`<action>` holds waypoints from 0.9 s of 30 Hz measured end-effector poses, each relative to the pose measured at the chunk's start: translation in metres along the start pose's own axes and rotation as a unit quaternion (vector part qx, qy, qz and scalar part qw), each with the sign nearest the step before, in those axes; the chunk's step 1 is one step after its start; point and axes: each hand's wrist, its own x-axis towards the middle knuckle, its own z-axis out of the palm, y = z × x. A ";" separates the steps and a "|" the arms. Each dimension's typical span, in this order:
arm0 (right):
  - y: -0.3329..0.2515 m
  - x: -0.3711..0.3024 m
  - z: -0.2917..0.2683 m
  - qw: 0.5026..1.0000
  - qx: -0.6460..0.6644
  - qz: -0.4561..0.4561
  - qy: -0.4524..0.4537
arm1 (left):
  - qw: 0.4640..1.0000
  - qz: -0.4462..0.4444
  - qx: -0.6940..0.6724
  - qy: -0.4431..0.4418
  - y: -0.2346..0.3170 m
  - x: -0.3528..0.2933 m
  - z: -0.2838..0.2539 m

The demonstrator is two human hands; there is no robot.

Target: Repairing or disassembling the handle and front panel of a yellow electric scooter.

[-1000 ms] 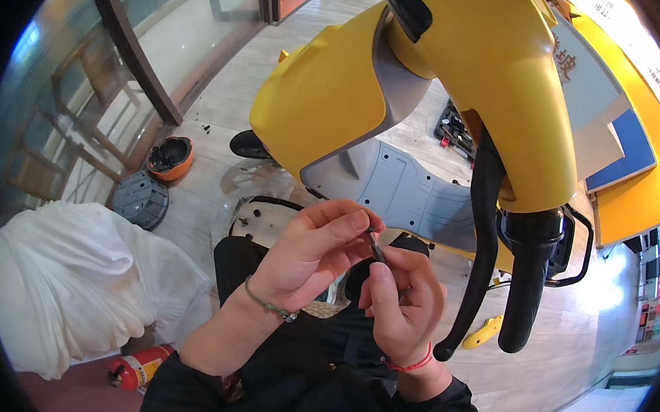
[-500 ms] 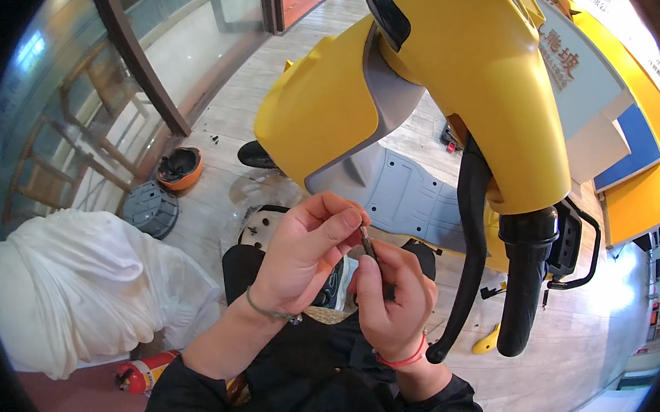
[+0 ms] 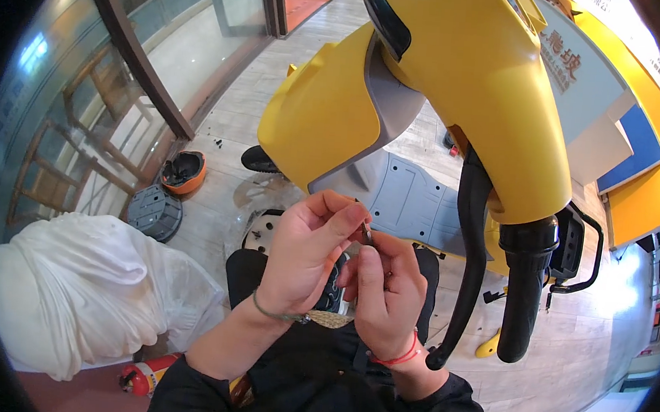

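Note:
Both hands meet in front of my lap. My left hand (image 3: pixel 304 254) pinches one end of a small, slim dark metal piece (image 3: pixel 367 235) between thumb and forefinger. The fingers of my right hand (image 3: pixel 390 290) close round its other end, and most of the piece is hidden, so its kind cannot be made out. Just to the right hangs the handlebar of a yellow scooter (image 3: pixel 484 87), with a black brake lever (image 3: pixel 471 239) and a black handgrip (image 3: pixel 524 296). Beyond my fingers lies the scooter's grey footboard (image 3: pixel 411 200).
On the floor at left are an orange helmet (image 3: pixel 185 170) and a grey plastic cover (image 3: pixel 155 215). White cloth (image 3: pixel 79 288) drapes something at my left, near a red fire extinguisher (image 3: pixel 146 375). A yellow part (image 3: pixel 489 345) lies on the floor at right.
My right hand has shifted slightly left and turned, its fingertips now closer to my left hand. Less of the slim metal piece shows between the hands. The view has moved a little.

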 end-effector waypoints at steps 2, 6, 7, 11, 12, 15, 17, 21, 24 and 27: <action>0.006 0.000 0.005 1.000 -0.002 -0.010 0.007 | 0.999 -0.048 0.008 0.007 0.005 -0.001 0.001; 0.004 0.001 0.004 1.000 -0.022 -0.015 0.002 | 1.000 -0.012 0.015 0.019 0.001 0.000 0.002; 0.002 0.003 0.003 1.000 -0.021 -0.015 0.002 | 1.000 -0.011 -0.002 0.014 0.004 0.000 0.002; -0.008 0.006 0.001 0.992 0.109 0.059 -0.019 | 0.999 0.014 -0.028 0.009 0.003 0.004 0.002; -0.009 0.007 0.000 0.989 0.131 0.071 -0.023 | 0.999 0.013 -0.028 0.009 0.004 0.003 0.002; -0.009 0.009 -0.006 0.986 0.130 0.082 -0.060 | 1.000 0.009 0.018 -0.007 0.006 0.003 0.002; -0.009 0.009 -0.008 0.986 0.129 0.084 -0.067 | 1.000 0.009 0.028 -0.008 0.006 0.003 0.001; -0.010 0.009 -0.006 0.986 0.127 0.091 -0.058 | 1.000 0.009 0.005 -0.013 0.006 0.003 0.002; -0.011 0.010 -0.005 0.985 0.131 0.093 -0.058 | 1.000 -0.003 -0.020 -0.021 0.007 0.005 0.000; -0.010 0.010 -0.005 0.985 0.132 0.093 -0.060 | 0.998 -0.024 -0.038 -0.035 0.008 0.005 -0.002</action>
